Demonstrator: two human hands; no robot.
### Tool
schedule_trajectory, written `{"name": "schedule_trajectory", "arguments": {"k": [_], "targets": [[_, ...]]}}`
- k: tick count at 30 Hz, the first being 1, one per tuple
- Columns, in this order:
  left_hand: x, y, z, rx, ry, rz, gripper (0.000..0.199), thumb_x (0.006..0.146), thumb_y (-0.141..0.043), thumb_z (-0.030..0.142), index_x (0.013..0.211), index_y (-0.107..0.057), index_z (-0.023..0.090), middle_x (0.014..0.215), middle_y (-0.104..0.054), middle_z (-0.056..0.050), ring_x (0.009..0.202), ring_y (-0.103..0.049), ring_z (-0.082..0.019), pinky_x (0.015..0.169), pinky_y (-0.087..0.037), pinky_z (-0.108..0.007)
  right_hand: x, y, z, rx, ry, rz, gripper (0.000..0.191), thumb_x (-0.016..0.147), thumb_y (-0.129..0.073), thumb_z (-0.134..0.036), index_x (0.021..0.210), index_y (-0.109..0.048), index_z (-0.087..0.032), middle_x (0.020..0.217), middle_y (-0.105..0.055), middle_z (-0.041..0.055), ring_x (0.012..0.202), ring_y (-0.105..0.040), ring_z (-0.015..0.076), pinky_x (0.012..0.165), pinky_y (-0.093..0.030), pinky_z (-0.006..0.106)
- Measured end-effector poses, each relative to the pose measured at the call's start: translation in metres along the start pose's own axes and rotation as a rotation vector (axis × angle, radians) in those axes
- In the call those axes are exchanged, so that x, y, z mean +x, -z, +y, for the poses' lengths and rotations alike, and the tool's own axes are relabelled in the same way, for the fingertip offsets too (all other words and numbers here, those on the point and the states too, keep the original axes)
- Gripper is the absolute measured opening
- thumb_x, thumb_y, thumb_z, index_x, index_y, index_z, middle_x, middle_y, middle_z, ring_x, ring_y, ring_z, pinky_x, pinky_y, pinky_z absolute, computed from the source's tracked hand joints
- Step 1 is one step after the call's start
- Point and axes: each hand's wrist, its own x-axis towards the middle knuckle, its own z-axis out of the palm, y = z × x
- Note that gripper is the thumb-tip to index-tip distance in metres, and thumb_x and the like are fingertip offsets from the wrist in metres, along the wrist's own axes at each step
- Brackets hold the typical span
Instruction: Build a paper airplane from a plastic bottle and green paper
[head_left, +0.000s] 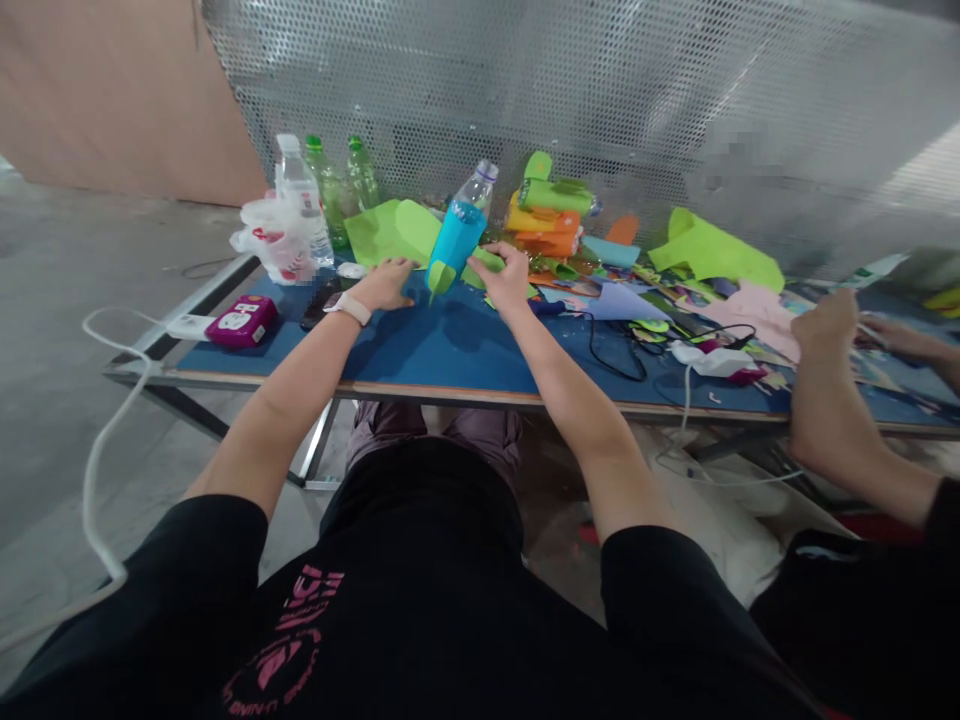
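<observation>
A clear plastic bottle (480, 187) with a pale purple cap is wrapped in blue sheet (456, 240) and leans to the right. Green cut-out pieces stick out from its lower part, a green fin (442, 277) at the front among them. My right hand (506, 277) pinches a green fin on the bottle's right side between thumb and fingertips. Just left of the bottle, my left hand (386, 284) is low over the blue tabletop (450, 350), fingers apart and holding nothing. Behind it lies a green sheet (382, 232).
Bottles (300, 195) and a white plastic bag (281, 240) stand at the back left, near a purple box (241, 321). Orange and green wrapped bottles (547, 215) lie behind my right hand. Scraps and cables (622, 370) spread rightward, where another person's hand (829, 322) works.
</observation>
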Motion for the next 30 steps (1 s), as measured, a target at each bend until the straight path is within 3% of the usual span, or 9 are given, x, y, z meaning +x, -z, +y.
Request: {"name": "schedule_trajectory", "arguments": {"k": [2, 4, 8, 12, 16, 20, 26, 30], "targets": [[-0.012, 0.014, -0.009, 0.114, 0.166, -0.062, 0.084, 0.105, -0.087, 0.044, 0.184, -0.067, 0.021, 0.188, -0.064, -0.026, 0.179, -0.056, -0.056, 0.146, -0.05, -0.078, -0.003, -0.006, -0.002, -0.009, 0.01, 0.021, 0.076, 0.092, -0.09, -0.104, 0.102, -0.082, -0.029, 0.118, -0.093, 0.0138, 0.122, -0.089, 0.0426, 0.124, -0.073, 0.069], [-0.022, 0.027, -0.018, 0.157, 0.279, -0.094, 0.087, 0.105, -0.089, 0.053, 0.183, -0.07, 0.02, 0.188, -0.065, -0.027, 0.178, -0.058, -0.058, 0.145, -0.051, -0.077, -0.003, -0.015, -0.004, -0.023, -0.008, 0.051, 0.072, 0.095, -0.089, -0.101, 0.102, -0.083, -0.029, 0.119, -0.094, 0.014, 0.123, -0.089, 0.0432, 0.125, -0.072, 0.069], [-0.033, 0.047, -0.032, 0.139, 0.432, -0.157, 0.096, 0.096, -0.099, 0.064, 0.177, -0.074, 0.02, 0.175, -0.078, -0.025, 0.165, -0.075, -0.053, 0.137, -0.063, -0.059, 0.004, -0.035, -0.003, -0.099, -0.061, 0.07, 0.059, 0.103, -0.09, -0.086, 0.11, -0.085, -0.028, 0.129, -0.095, 0.0149, 0.131, -0.089, 0.0431, 0.131, -0.07, 0.067], [-0.04, 0.055, -0.032, 0.17, 0.587, -0.236, 0.104, 0.095, -0.101, 0.06, 0.18, -0.064, 0.013, 0.17, -0.081, -0.03, 0.159, -0.08, -0.051, 0.131, -0.067, -0.054, 0.01, -0.045, 0.006, -0.149, -0.031, 0.013, 0.035, 0.106, -0.095, -0.057, 0.118, -0.085, -0.026, 0.137, -0.095, 0.0163, 0.138, -0.088, 0.0437, 0.135, -0.068, 0.066], [-0.045, 0.054, -0.027, 0.176, 0.652, -0.197, 0.099, 0.102, -0.096, 0.048, 0.184, -0.057, 0.008, 0.174, -0.077, -0.034, 0.163, -0.079, -0.048, 0.133, -0.067, -0.05, 0.004, -0.044, 0.014, -0.121, -0.011, -0.015, 0.028, 0.103, -0.094, -0.05, 0.116, -0.085, -0.027, 0.132, -0.095, 0.0146, 0.132, -0.089, 0.0431, 0.131, -0.071, 0.067], [-0.047, 0.051, -0.027, 0.188, 0.647, -0.171, 0.096, 0.1, -0.095, 0.043, 0.182, -0.059, 0.007, 0.175, -0.075, -0.037, 0.161, -0.079, -0.05, 0.133, -0.068, -0.056, -0.003, -0.039, 0.01, -0.067, -0.009, -0.012, 0.036, 0.102, -0.093, -0.061, 0.113, -0.083, -0.029, 0.132, -0.094, 0.015, 0.129, -0.088, 0.043, 0.13, -0.07, 0.068], [-0.047, 0.055, -0.036, 0.129, 0.61, -0.194, 0.091, 0.092, -0.095, 0.043, 0.173, -0.068, 0.011, 0.168, -0.081, -0.035, 0.157, -0.082, -0.053, 0.128, -0.071, -0.061, -0.007, -0.035, -0.004, -0.008, -0.019, -0.07, 0.07, 0.093, -0.089, -0.1, 0.098, -0.074, -0.032, 0.113, -0.09, 0.0155, 0.116, -0.085, 0.045, 0.124, -0.07, 0.076], [-0.044, 0.056, -0.038, 0.108, 0.579, -0.211, 0.09, 0.09, -0.093, 0.047, 0.17, -0.072, 0.01, 0.167, -0.081, -0.035, 0.158, -0.081, -0.054, 0.128, -0.071, -0.062, -0.011, -0.034, -0.009, -0.002, -0.015, -0.016, 0.079, 0.092, -0.08, -0.11, 0.103, -0.076, -0.031, 0.116, -0.089, 0.0146, 0.117, -0.085, 0.0421, 0.121, -0.072, 0.071]]}}
